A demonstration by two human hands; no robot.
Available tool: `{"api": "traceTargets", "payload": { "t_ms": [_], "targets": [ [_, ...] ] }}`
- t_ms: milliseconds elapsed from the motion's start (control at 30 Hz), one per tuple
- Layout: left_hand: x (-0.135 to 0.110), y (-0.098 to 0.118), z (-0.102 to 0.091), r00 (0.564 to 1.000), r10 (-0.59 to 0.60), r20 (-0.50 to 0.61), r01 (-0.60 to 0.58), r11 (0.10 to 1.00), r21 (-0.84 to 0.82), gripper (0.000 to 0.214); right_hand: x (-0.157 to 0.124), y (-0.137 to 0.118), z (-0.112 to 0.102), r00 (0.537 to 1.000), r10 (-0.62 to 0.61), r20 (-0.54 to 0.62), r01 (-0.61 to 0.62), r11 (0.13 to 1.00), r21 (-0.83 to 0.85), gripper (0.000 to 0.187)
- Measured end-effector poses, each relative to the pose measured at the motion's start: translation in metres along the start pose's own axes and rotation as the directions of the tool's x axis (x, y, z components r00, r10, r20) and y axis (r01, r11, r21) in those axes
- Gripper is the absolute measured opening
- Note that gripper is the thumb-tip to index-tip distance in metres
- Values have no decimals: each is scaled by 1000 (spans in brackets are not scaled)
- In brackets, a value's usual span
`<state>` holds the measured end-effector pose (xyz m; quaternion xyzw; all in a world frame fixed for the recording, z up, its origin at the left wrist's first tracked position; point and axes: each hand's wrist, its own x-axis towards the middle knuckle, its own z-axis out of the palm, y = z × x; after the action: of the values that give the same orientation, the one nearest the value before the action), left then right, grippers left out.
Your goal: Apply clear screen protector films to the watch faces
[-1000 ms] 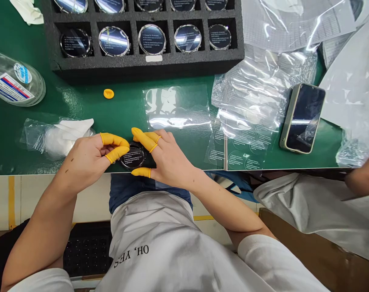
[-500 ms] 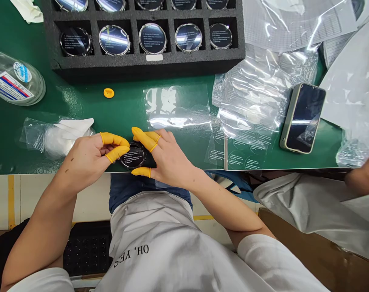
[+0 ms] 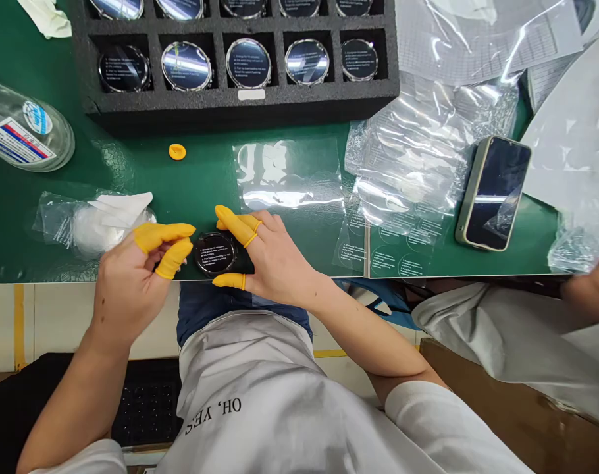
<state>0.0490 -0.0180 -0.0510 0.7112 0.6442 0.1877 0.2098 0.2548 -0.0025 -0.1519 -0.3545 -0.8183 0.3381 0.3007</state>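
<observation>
A round black smartwatch (image 3: 215, 253) with white text on its face lies at the table's front edge. My right hand (image 3: 267, 253) grips it from the right, its yellow-cotted fingers at the top rim and its thumb at the bottom. Left of the watch and apart from it is my left hand (image 3: 144, 270). Yellow cots cover its thumb and forefinger, which come together in a pinch; whatever may be between the tips is too small to make out. Beside that hand lies a white wad (image 3: 95, 227) in clear plastic with a folded white cloth (image 3: 124, 207) on it.
A black foam tray (image 3: 181, 105) of several watches stands at the back. Around the table are a yellow finger cot (image 3: 178, 152), a clear bottle (image 3: 27, 131), clear film (image 3: 289, 178), plastic sleeves (image 3: 413, 151), round stickers (image 3: 398, 257) and a phone (image 3: 494, 194). Another person's hand (image 3: 593, 289) is at right.
My left hand has drawn back to the left, off the edge of the watch. My right hand and the watch have stayed in place.
</observation>
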Motion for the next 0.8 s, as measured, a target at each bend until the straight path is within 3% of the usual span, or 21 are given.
{"api": "traceTargets", "payload": {
  "t_ms": [100, 233, 300, 433, 800],
  "targets": [
    [-29, 2, 8, 950, 282, -133, -243, 937, 251, 20, 0, -1, -1, 1000, 8, 7, -8, 1000, 1, 86],
    [-61, 4, 31, 856, 489, -167, -375, 809, 452, 38, 0, -2, -1, 1000, 23, 8, -23, 1000, -14, 74],
    [-68, 6, 43, 854, 494, -163, -376, 802, 464, 37, 0, -2, -1, 1000, 20, -10, -20, 1000, -24, 70],
    [-67, 8, 56, 899, 412, -149, -316, 845, 431, 31, -1, -3, 0, 999, 26, -28, -27, 999, -30, 65],
    [-64, 3, 51, 906, 382, -182, -251, 831, 497, 19, 0, -3, 0, 1000, 28, -8, -29, 999, -17, 74]
  ]
}}
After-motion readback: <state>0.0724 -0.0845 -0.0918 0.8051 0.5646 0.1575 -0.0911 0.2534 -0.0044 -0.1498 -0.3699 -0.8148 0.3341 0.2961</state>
